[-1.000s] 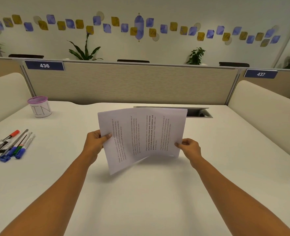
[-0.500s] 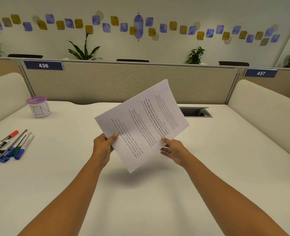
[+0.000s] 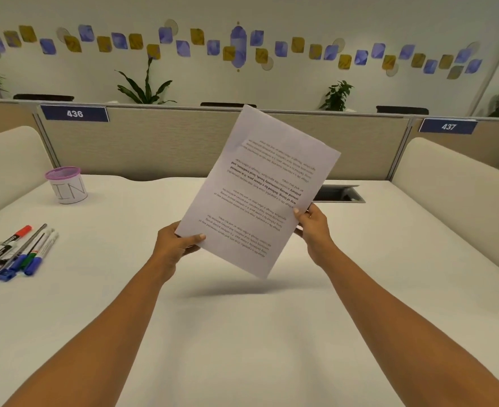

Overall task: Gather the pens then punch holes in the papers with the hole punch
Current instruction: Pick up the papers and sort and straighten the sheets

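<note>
I hold a stack of white printed papers (image 3: 260, 189) up in the air above the middle of the white desk (image 3: 242, 333), tilted with one corner pointing up and the text upside down. My left hand (image 3: 174, 245) pinches the lower left corner, thumb on the front. On the lower right edge my right hand (image 3: 312, 224) grips the sheets. Several pens and markers (image 3: 19, 251) lie in a loose bunch at the desk's left edge. No hole punch is in view.
A white cup with a purple rim (image 3: 67, 185) stands at the back left of the desk. A cable cutout (image 3: 339, 195) is set into the desk behind the papers. Beige partitions close the back and both sides.
The papers have turned from lying wide to standing nearly upright and have risen. The fanned sheets have come together into one stack. My right hand moved up along the right edge.
</note>
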{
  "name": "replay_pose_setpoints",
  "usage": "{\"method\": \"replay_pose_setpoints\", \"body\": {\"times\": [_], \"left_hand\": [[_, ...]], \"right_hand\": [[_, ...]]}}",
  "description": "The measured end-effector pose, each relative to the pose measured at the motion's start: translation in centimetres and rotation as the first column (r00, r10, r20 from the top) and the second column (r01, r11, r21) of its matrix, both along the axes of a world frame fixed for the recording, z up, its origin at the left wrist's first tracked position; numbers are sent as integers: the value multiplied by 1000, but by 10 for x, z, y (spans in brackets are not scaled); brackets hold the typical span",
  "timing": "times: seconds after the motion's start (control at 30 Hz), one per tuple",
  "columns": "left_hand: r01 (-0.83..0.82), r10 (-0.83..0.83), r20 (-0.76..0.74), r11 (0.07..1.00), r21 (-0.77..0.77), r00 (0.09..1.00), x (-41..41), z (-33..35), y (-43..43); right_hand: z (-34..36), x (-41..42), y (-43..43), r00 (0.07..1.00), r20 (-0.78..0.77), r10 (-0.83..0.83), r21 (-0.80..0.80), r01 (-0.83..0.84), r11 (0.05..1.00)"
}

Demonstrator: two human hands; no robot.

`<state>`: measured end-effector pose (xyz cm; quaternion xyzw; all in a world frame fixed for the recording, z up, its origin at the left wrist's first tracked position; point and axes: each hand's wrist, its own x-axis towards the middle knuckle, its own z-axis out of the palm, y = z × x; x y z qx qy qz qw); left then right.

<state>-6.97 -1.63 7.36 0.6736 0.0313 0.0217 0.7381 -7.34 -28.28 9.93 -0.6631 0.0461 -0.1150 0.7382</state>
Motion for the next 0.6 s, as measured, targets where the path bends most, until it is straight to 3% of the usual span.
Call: {"method": "replay_pose_setpoints", "body": {"times": [0.13, 0.2, 0.4, 0.6], "left_hand": [[37, -61, 67, 949, 313, 996, 3, 7, 3], [47, -79, 76, 933, 357, 994, 4, 7, 4], [54, -73, 139, 989, 140, 988, 4, 16, -8], [-25, 6, 207, 996, 89, 978, 7, 24, -11]], "right_hand": [[10, 1, 0, 995, 92, -32, -17, 34, 999], [14, 2, -1, 992, 120, -40, -21, 43, 999], [16, 1, 4, 989, 147, -21, -37, 27, 999], [22, 0, 6, 983, 183, -14, -24, 19, 1000]]}}
